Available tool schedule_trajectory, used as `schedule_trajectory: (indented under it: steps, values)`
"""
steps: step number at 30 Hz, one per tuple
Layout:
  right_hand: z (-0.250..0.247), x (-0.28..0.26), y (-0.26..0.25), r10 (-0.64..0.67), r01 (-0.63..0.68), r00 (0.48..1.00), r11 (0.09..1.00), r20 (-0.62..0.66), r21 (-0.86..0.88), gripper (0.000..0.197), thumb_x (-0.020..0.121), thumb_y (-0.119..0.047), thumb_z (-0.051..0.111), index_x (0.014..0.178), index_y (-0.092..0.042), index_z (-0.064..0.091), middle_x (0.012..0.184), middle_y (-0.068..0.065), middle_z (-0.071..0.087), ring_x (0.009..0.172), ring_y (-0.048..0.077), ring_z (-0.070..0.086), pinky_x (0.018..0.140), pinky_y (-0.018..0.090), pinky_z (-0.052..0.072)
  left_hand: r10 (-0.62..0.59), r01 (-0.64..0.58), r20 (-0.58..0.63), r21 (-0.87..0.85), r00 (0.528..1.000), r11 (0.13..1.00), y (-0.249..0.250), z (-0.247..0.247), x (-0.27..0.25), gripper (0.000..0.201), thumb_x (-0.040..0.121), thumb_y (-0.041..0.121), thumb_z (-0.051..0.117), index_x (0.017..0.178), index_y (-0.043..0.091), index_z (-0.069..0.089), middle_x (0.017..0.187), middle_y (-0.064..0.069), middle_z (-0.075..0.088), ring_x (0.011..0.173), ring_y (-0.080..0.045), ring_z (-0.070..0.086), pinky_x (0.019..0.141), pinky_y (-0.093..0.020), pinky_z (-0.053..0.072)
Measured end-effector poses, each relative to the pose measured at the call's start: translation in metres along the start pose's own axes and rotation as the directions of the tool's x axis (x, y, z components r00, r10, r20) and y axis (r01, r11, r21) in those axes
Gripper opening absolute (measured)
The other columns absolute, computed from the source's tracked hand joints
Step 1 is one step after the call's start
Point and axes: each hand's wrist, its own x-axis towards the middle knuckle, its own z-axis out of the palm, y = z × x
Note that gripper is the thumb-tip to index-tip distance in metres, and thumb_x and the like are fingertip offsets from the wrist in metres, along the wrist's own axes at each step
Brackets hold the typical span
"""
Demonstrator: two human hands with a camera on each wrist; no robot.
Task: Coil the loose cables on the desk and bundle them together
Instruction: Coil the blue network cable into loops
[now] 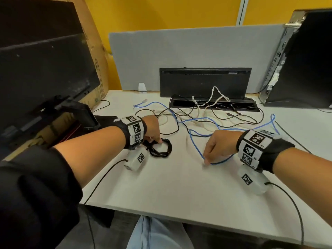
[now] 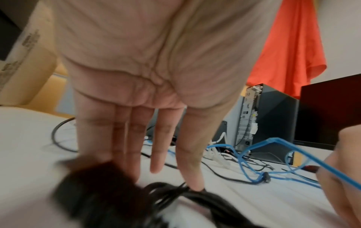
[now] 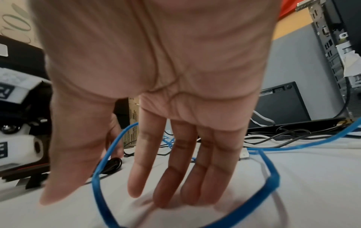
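A black cable wound into a small coil lies on the white desk. My left hand reaches down onto it with straight fingers, one fingertip touching the coil. A loose blue cable snakes across the desk and loops under my right hand. That hand has straight fingers, their tips pressing the desk inside the blue loop. Behind both hands, thin black cables and white cables lie tangled with the blue one.
A black keyboard leans upright against the grey partition. A computer tower stands at the right. A cardboard box and dark equipment crowd the left. Wrist-camera cords hang over the front edge.
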Motion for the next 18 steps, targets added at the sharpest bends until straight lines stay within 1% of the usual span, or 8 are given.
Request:
schedule_trajectory:
  steps: [3, 5, 6, 9, 11, 13, 15, 18]
  values:
    - [0.005, 0.002, 0.001, 0.0, 0.0, 1.0, 0.998, 0.004, -0.069, 0.036, 0.065, -0.053, 0.08, 0.092, -0.03, 0.076, 0.096, -0.015, 0.071, 0.098, 0.009, 0.062, 0.095, 0.031, 0.05, 0.109, -0.092, -0.142, 0.123, 0.984, 0.988, 0.015, -0.008, -0.001, 0.03, 0.084, 0.027, 0.071, 0.105, 0.005, 0.067, 0.103, -0.01, 0.069, 0.094, -0.027, 0.065, 0.084, -0.036, 0.056]
    - [0.007, 0.006, 0.002, -0.017, 0.018, 1.0, 0.994, 0.01, -0.111, 0.037, 0.068, -0.053, 0.078, 0.096, -0.029, 0.075, 0.097, -0.016, 0.07, 0.099, 0.008, 0.061, 0.096, 0.03, 0.049, 0.22, -0.175, -0.279, 0.176, 0.935, 0.969, 0.03, -0.013, -0.005, 0.017, 0.086, 0.021, 0.062, 0.097, 0.008, 0.064, 0.097, -0.008, 0.066, 0.087, -0.023, 0.062, 0.073, -0.033, 0.053]
    - [0.008, 0.007, 0.003, -0.025, 0.026, 1.0, 0.994, 0.012, -0.109, 0.034, 0.07, -0.051, 0.077, 0.095, -0.027, 0.076, 0.093, -0.016, 0.07, 0.096, 0.008, 0.062, 0.093, 0.028, 0.05, 0.289, -0.249, -0.303, 0.164, 0.908, 0.955, 0.038, -0.014, -0.006, 0.014, 0.086, 0.019, 0.06, 0.096, 0.01, 0.066, 0.096, -0.006, 0.067, 0.086, -0.022, 0.061, 0.072, -0.031, 0.051]
    - [0.006, 0.008, 0.008, -0.095, 0.094, 0.995, 0.991, -0.007, -0.097, 0.02, 0.077, -0.044, 0.075, 0.083, -0.025, 0.074, 0.07, -0.015, 0.062, 0.077, 0.009, 0.058, 0.076, 0.022, 0.05, 0.554, -0.547, -0.201, 0.095, 0.808, 0.832, 0.062, -0.012, -0.013, 0.017, 0.087, 0.021, 0.065, 0.102, 0.016, 0.072, 0.1, 0.003, 0.069, 0.092, -0.013, 0.061, 0.073, -0.02, 0.043]
    - [-0.002, 0.004, 0.009, -0.152, 0.147, 0.987, 0.985, -0.052, -0.094, 0.011, 0.084, -0.037, 0.069, 0.078, -0.028, 0.07, 0.061, -0.015, 0.06, 0.066, 0.004, 0.055, 0.062, 0.014, 0.044, 0.672, -0.659, -0.115, 0.129, 0.732, 0.741, 0.079, -0.007, -0.02, 0.021, 0.088, 0.029, 0.067, 0.104, 0.016, 0.074, 0.101, 0.004, 0.071, 0.094, -0.012, 0.061, 0.077, -0.023, 0.045]
    - [-0.018, -0.002, 0.011, -0.193, 0.195, 0.977, 0.981, -0.096, 0.015, 0.015, 0.089, -0.027, 0.063, 0.075, -0.027, 0.065, 0.062, -0.011, 0.065, 0.064, 0.005, 0.059, 0.063, 0.014, 0.044, 0.72, -0.703, -0.096, 0.165, 0.687, 0.692, 0.093, -0.006, -0.02, 0.023, 0.09, 0.031, 0.065, 0.1, 0.011, 0.073, 0.092, -0.001, 0.07, 0.085, -0.017, 0.061, 0.075, -0.028, 0.046]
    - [-0.038, -0.013, 0.013, -0.23, 0.249, 0.96, 0.962, -0.157, 0.111, 0.018, 0.092, -0.023, 0.06, 0.075, -0.024, 0.065, 0.062, -0.006, 0.064, 0.056, 0.008, 0.06, 0.062, 0.018, 0.048, 0.733, -0.73, -0.138, 0.083, 0.666, 0.679, 0.101, -0.014, -0.018, 0.021, 0.093, 0.027, 0.062, 0.092, 0.007, 0.07, 0.078, -0.002, 0.065, 0.07, -0.016, 0.059, 0.065, -0.027, 0.047]
    - [-0.075, -0.031, 0.018, -0.264, 0.296, 0.897, 0.954, -0.354, 0.04, 0.02, 0.094, -0.033, 0.058, 0.078, -0.031, 0.07, 0.056, -0.013, 0.056, 0.05, 0.002, 0.05, 0.056, 0.014, 0.043, 0.699, -0.74, -0.261, -0.108, 0.666, 0.664, 0.109, -0.04, -0.012, 0.024, 0.096, 0.029, 0.057, 0.082, 0.015, 0.07, 0.064, 0.006, 0.058, 0.053, -0.004, 0.052, 0.057, -0.02, 0.047]
